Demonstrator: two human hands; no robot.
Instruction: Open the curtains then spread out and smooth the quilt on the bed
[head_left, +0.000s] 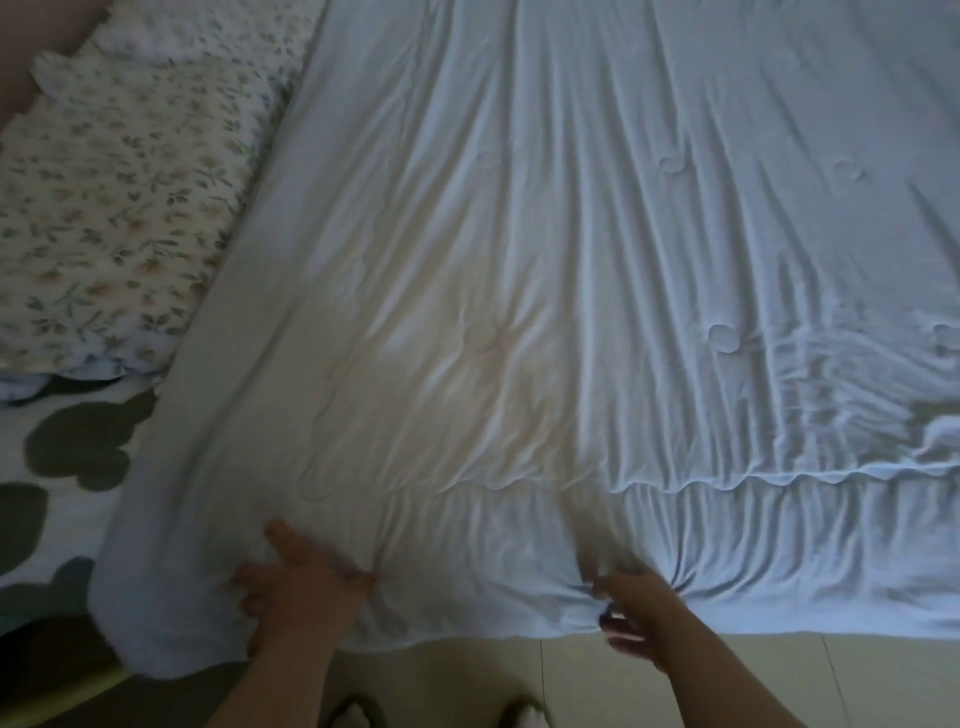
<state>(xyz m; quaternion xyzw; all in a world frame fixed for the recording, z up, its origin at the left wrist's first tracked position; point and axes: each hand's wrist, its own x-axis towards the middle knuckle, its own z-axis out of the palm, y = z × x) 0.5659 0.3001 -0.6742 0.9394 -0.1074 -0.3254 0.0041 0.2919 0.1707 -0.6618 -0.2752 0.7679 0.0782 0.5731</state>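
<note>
White quilt lay spread across the bed, held at its near edge.

The left hand sat near the quilt's near-left corner, thumb pressed into a gathered fold and fingers curled at the hem, apparently gripping the cloth, though the view was blurred. The right hand pinched a bunch of fabric further right along the same edge, creases fanning out from the grip. Long wrinkles ran up the quilt, and a wavy stitched seam crossed it just above the hands. A floral pillow lay beside the quilt at the upper left, above a sheet with dark green blotches. Pale floor tiles showed below the hanging edge.
</note>
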